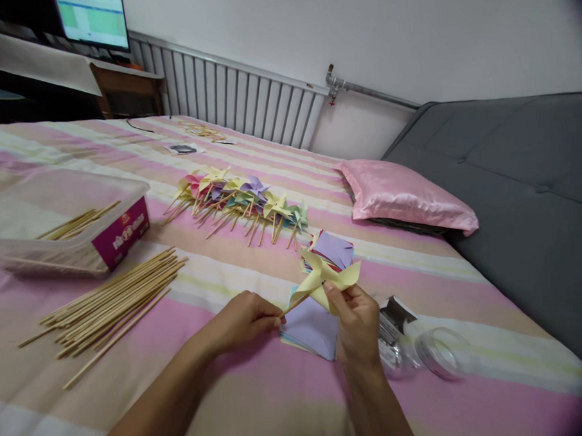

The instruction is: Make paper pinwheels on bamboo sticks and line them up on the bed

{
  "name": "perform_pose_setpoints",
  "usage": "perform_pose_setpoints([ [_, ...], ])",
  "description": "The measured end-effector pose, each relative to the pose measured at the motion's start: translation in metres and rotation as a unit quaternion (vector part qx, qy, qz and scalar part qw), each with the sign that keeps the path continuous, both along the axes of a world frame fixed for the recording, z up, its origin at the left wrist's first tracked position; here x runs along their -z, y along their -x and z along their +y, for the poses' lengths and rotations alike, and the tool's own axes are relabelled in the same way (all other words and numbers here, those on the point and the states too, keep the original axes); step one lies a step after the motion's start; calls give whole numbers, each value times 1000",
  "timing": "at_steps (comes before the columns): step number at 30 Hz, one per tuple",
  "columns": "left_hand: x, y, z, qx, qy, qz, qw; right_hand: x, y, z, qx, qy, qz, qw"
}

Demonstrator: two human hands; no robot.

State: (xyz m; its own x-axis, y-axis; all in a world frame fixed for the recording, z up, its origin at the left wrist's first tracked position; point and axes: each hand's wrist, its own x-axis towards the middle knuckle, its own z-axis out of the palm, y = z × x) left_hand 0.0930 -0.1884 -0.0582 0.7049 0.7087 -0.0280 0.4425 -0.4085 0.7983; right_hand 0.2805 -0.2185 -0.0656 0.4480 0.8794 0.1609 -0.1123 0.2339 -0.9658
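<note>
A pale yellow paper pinwheel (312, 284) is held up between my two hands. My right hand (358, 317) pinches it near its centre, thumb in front. The fingers of my left hand (248, 319) are closed round the lower end of its thin wooden stick (295, 305). Beneath lies a stack of paper sheets (310, 328), lilac on top, partly hidden by the hands. Just behind is a second pile of cut coloured paper (334, 249). To the right of my right hand stand a small open box (396, 319) and a clear round container (443, 353).
Loose wooden sticks (118, 300) lie at the left, beside a clear plastic bin (52, 259) with more sticks. Finished pinwheels (243, 200) are heaped farther back. A pink pillow (408, 194) rests against the grey headboard (515, 170). A radiator (229, 90) lines the wall.
</note>
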Motion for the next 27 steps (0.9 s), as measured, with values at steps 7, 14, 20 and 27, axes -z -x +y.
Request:
perform_pose_setpoints([
  [7, 0, -1, 1, 4, -6, 13, 1000, -1, 1, 2, -7, 5, 15, 1000],
  [14, 1, -1, 2, -35, 23, -32, 999, -8, 4, 1, -47, -31, 17, 998],
  [20, 15, -3, 9, -132, 67, -126, 981, -3, 10, 4, 123, -43, -6, 991],
  [27, 48, -6, 17, -238, 86, -276, 927, 29, 48, -23, 105, -74, -257, 958],
])
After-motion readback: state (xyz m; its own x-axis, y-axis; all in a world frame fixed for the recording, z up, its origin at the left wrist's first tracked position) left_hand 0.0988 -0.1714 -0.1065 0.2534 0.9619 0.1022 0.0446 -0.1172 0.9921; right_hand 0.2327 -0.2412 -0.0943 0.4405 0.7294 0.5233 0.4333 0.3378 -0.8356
